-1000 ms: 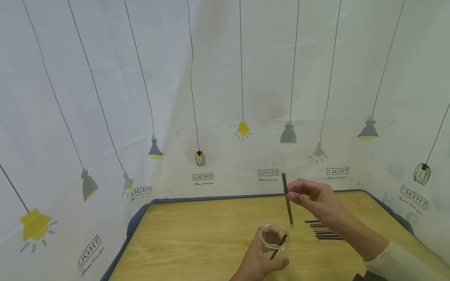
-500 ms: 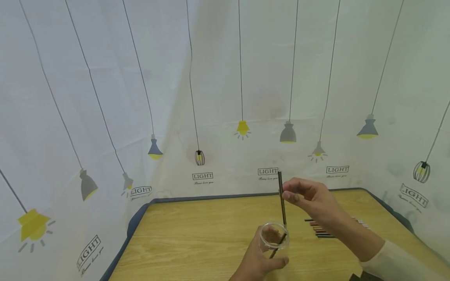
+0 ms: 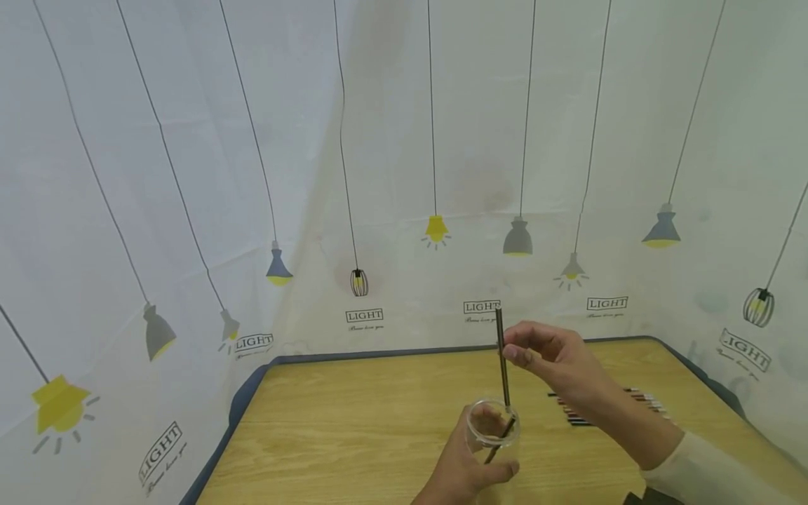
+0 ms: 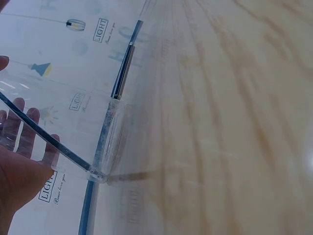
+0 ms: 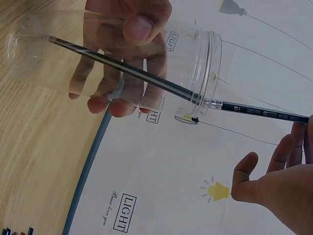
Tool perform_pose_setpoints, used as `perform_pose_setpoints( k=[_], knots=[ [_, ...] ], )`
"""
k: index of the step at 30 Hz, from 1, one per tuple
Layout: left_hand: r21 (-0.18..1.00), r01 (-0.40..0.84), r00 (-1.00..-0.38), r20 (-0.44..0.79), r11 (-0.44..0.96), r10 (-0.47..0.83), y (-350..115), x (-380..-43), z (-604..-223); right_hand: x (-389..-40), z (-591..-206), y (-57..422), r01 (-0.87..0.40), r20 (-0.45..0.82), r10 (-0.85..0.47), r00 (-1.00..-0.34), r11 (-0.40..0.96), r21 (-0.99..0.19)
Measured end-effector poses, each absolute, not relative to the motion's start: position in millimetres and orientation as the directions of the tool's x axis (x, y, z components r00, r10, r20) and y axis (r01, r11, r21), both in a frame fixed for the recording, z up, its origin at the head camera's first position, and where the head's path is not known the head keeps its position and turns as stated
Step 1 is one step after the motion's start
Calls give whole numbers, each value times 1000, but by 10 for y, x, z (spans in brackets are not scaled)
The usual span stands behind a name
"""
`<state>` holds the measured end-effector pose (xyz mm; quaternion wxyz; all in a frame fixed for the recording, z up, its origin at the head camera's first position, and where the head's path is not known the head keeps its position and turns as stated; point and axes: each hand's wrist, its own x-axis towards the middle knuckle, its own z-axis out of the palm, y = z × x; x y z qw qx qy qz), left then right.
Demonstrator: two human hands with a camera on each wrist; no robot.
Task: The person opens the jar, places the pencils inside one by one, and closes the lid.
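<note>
My left hand (image 3: 468, 463) grips a clear, wide-mouthed jar (image 3: 492, 443), its fingers curled round the wall. Inside leans one dark pencil (image 5: 122, 66), slanting across the jar with its foot near the base. Between thumb and fingertips my right hand (image 3: 564, 361) pinches a second dark pencil (image 3: 502, 358), nearly upright above the jar. That pencil's lower, metal-banded end (image 5: 213, 104) is at the jar's rim; whether it has passed inside is hard to tell. In the left wrist view, the left hand (image 4: 22, 166) shows partly through the clear wall.
Several coloured pencils (image 3: 574, 414) lie side by side on the wooden table (image 3: 328, 421), partly behind the right forearm. A white sheet (image 3: 404, 175) printed with hanging lamps encloses the table's back and sides. A dark blue edge (image 3: 379, 354) runs along the tabletop.
My right hand has moved left and slightly down with its pencil, bringing the lower end from beside the jar to its rim. The left hand and jar have stayed in place.
</note>
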<state>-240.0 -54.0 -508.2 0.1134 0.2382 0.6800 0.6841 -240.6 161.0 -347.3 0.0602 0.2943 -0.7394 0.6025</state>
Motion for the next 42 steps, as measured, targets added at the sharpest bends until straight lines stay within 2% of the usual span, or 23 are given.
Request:
perform_pose_setpoints(
  k=[22, 36, 42],
  knots=[
    [985, 168, -852, 170, -49, 495, -541, -2399, -5057, -2449, -3582, 1702, -471, 390, -328, -860, 219, -855],
    [985, 162, -853, 172, -63, 493, -532, -2389, -5054, -2465, -3595, 1802, -441, 364, -330, -871, 199, -875],
    [986, 152, -855, 164, -65, 492, -535, -2387, -5044, -2459, -3597, 1852, -426, 342, -313, -886, 260, -867]
  ],
)
